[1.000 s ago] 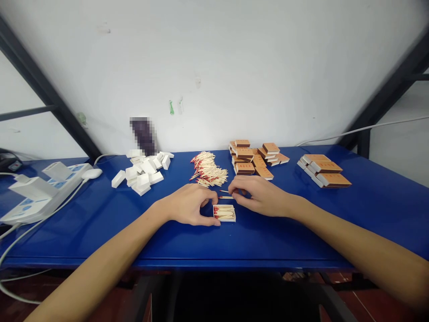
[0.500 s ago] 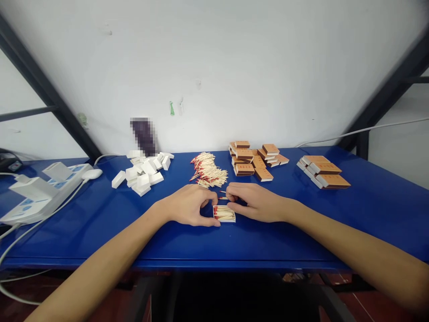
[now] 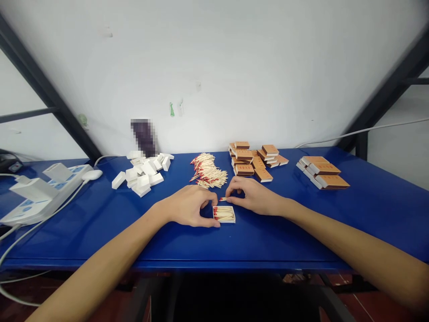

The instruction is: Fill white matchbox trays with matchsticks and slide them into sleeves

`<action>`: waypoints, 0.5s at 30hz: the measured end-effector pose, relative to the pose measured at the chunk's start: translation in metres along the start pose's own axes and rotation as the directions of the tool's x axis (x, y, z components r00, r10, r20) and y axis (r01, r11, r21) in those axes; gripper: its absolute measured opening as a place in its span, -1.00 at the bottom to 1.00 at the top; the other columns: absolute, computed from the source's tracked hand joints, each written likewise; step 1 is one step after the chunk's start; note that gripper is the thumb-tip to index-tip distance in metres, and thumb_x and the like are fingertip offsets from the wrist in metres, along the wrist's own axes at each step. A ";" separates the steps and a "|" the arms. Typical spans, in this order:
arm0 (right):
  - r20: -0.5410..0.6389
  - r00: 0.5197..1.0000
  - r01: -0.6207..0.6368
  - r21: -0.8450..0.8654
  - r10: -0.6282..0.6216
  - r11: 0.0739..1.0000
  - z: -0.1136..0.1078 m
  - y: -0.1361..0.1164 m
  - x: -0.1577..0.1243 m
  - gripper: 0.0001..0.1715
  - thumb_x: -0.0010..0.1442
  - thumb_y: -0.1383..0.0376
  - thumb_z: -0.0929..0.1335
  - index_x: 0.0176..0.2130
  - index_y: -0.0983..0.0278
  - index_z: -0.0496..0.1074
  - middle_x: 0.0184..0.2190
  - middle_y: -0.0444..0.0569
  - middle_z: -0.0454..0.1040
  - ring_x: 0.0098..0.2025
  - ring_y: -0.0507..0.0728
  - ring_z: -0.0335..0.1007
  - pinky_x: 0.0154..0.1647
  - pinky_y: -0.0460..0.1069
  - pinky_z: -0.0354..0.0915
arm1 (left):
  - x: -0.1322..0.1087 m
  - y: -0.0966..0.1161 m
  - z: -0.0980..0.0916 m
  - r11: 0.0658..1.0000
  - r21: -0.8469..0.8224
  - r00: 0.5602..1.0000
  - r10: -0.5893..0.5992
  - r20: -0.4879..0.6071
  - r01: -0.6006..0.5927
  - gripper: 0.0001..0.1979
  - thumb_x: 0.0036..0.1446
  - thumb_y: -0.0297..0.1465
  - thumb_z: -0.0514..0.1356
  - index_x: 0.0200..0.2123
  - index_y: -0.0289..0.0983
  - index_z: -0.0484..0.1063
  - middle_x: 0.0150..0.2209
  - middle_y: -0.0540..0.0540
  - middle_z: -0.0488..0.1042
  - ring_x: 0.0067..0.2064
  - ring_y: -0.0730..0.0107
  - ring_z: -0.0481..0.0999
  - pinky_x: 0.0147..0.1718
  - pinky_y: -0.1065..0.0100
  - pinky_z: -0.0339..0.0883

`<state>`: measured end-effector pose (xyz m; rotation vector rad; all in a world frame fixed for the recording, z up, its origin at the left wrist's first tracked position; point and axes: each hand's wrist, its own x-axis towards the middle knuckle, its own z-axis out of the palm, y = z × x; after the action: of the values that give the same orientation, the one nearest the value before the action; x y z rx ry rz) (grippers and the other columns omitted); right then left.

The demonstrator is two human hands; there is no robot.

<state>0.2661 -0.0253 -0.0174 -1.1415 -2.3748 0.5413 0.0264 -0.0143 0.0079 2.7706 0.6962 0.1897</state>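
Note:
A small white matchbox tray (image 3: pixel 233 220) lies on the blue table, filled with red-tipped matches (image 3: pixel 224 213). My left hand (image 3: pixel 194 206) grips the tray's left end between thumb and finger. Just behind the tray, my right hand (image 3: pixel 253 196) pinches a few matches (image 3: pixel 223 199) between thumb and fingertips, their red heads pointing left. Beyond my hands is a loose heap of matches (image 3: pixel 209 171).
White empty trays (image 3: pixel 147 167) are piled at the left rear. Brown matchbox sleeves (image 3: pixel 251 162) are stacked behind my right hand, with closed matchboxes (image 3: pixel 326 172) farther right. A power strip (image 3: pixel 50 197) with cables lies at far left.
My right hand has drawn back slightly from the tray and closed on the matches lying behind it. My left hand stays at the tray's left end.

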 end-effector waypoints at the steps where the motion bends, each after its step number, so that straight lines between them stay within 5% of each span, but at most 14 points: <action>1: 0.006 1.000 -0.010 0.017 0.010 1.000 -0.001 -0.001 0.000 -0.82 0.24 0.23 0.35 -0.28 0.28 0.51 -0.28 -0.01 0.42 -0.25 0.11 0.35 -0.22 0.00 0.26 | 0.000 0.000 0.000 1.000 0.000 1.000 0.000 -0.001 0.000 -0.56 0.05 0.04 0.26 -0.29 -0.24 0.45 -0.50 0.06 0.37 -0.48 0.49 0.32 -0.46 0.42 0.07; 9: 0.112 0.981 -0.166 0.069 0.158 0.984 -0.008 -0.006 0.000 -0.78 0.21 0.22 0.34 -0.25 0.30 0.52 -0.43 -0.08 0.48 -0.42 0.06 0.33 -0.38 -0.04 0.20 | 0.000 0.000 0.000 1.000 -0.002 1.000 -0.001 0.005 0.001 -0.55 0.05 0.05 0.26 -0.28 -0.24 0.45 -0.50 0.06 0.37 -0.48 0.48 0.32 -0.46 0.41 0.07; 15: 0.085 0.988 -0.126 -0.017 0.127 0.992 -0.008 -0.006 -0.002 -0.84 0.22 0.28 0.32 -0.29 0.30 0.47 -0.36 -0.05 0.45 -0.39 0.05 0.31 -0.37 -0.05 0.20 | -0.001 -0.001 0.000 1.000 -0.004 1.000 -0.006 0.003 0.006 -0.55 0.04 0.05 0.26 -0.29 -0.24 0.46 -0.50 0.06 0.35 -0.48 0.48 0.32 -0.46 0.40 0.08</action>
<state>0.2678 -0.0296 -0.0085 -1.3052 -2.3922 0.6312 0.0254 -0.0140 0.0079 2.7641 0.7033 0.1856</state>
